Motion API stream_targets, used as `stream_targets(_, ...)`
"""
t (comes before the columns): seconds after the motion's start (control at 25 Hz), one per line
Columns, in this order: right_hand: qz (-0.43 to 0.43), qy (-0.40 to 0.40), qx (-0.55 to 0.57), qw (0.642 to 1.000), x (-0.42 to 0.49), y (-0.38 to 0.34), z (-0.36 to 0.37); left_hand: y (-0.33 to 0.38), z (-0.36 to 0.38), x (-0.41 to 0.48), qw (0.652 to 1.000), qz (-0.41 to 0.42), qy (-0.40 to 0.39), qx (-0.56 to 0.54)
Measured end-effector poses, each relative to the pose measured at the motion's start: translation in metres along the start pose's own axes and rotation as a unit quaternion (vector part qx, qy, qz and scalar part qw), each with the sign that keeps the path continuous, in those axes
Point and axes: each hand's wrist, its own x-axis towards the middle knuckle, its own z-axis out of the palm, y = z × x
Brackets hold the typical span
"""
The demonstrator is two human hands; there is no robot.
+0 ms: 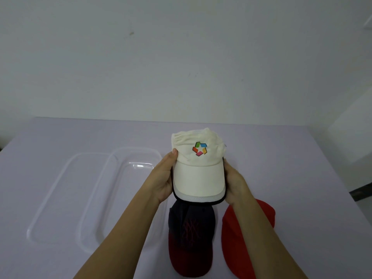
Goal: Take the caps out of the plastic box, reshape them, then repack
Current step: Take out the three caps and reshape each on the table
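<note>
Red fabric lies nearest: a plain red cap (241, 238) rests on the tabletop (302, 178) under the right forearm, and just beside it, below and between the two wrists, sits a dark navy cap (190, 236) with a red brim and red stitched emblem, brim toward the person. Above these, the left hand (163, 178) and right hand (234, 182) hold a white cap (198, 168) up off the tabletop, one hand clasping each side of its brim, the left thumb pressed on the crown's edge; the right fingers are hidden behind the brim. That cap faces the camera, its crown creased along the top, a multicoloured star logo (199, 149) on the front and a dark edge around the brim. To the left of the left hand, a clear plastic box (112, 178) stands on the tabletop, and a clear lid (60, 188) lies just beside it, further left. Beyond the hands, the lilac tabletop runs to a pale wall (181, 57).
</note>
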Motion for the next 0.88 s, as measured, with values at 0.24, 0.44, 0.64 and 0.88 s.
stream_targets(0.24,0.069,-0.014,0.024,0.997,-0.007,0.002,-0.004,-0.011,0.001,0.002,0.999,-0.007,0.048,-0.009)
stream_targets(0.44,0.029,-0.013,-0.009,0.999,-0.004,-0.003,-0.016,-0.007,-0.001,0.000,0.993,0.040,0.107,0.034)
stream_targets(0.64,-0.001,-0.029,-0.068,0.997,-0.001,0.007,-0.007,-0.010,0.009,0.001,0.997,0.013,0.063,0.048)
stream_targets(0.88,0.002,0.063,-0.092,0.994,0.012,0.014,-0.011,-0.007,-0.004,0.006,0.997,-0.067,-0.034,-0.005)
